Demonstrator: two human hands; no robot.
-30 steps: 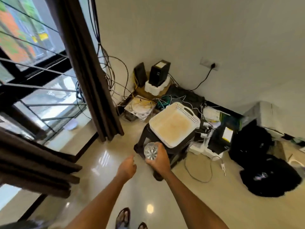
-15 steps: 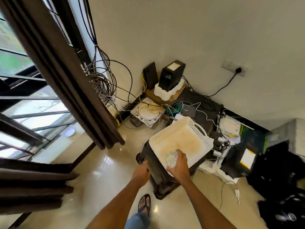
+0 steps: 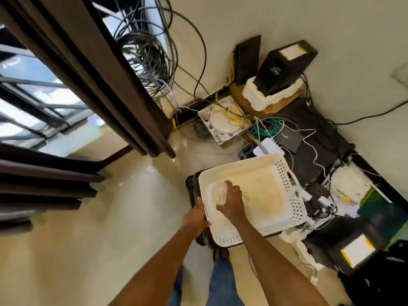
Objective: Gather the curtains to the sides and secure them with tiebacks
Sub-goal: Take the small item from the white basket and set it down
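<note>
A dark brown curtain (image 3: 97, 69) hangs gathered at the window's right side, its hem just above the floor. A second brown curtain (image 3: 39, 186) lies in folds at the left edge. No tieback shows. My right hand (image 3: 231, 203) grips a clear plastic bottle (image 3: 219, 192) and holds it down inside a white perforated basket (image 3: 284, 171), near the basket's left wall. My left hand (image 3: 195, 218) rests against the basket's left rim, on the black stool (image 3: 192, 184) below it.
Coiled grey and black cables (image 3: 145, 54) hang on the wall behind the curtain. Routers, a white round device (image 3: 223, 120), black boxes (image 3: 282, 69) and power strips crowd the corner floor. Glossy beige floor (image 3: 88, 250) lies open to the left of the stool.
I have stepped closer to the stool. My right hand carried the bottle from the stool's front edge into the basket. My left hand moved up to the basket's rim.
</note>
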